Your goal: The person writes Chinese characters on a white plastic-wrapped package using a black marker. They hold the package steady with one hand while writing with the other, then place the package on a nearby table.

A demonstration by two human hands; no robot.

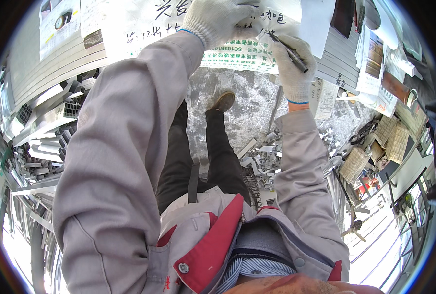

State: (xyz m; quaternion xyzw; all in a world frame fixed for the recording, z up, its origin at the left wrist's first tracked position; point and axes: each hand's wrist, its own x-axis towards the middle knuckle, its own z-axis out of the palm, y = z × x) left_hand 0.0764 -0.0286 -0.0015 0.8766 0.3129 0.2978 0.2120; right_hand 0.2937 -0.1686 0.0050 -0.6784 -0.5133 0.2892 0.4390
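head view shows the right hand (294,66), in a white knit glove, closed around a dark pen (289,50) whose tip rests on a white sheet of paper (144,24) at the top of the picture, while the gloved left hand (218,19) presses flat on the same sheet, fingers spread, gripping nothing. the risk, as i judge it, is the sheet sliding or creasing under the pen if the left hand eases off, since its lower edge hangs free; the thick glove could also let the slim pen twist and smear the stroke. the paper is large, white, marked with dark handwritten strokes and a band of green print along its lower edge, slightly rumpled near the pen. metal offcuts (264,154) litter the floor below.
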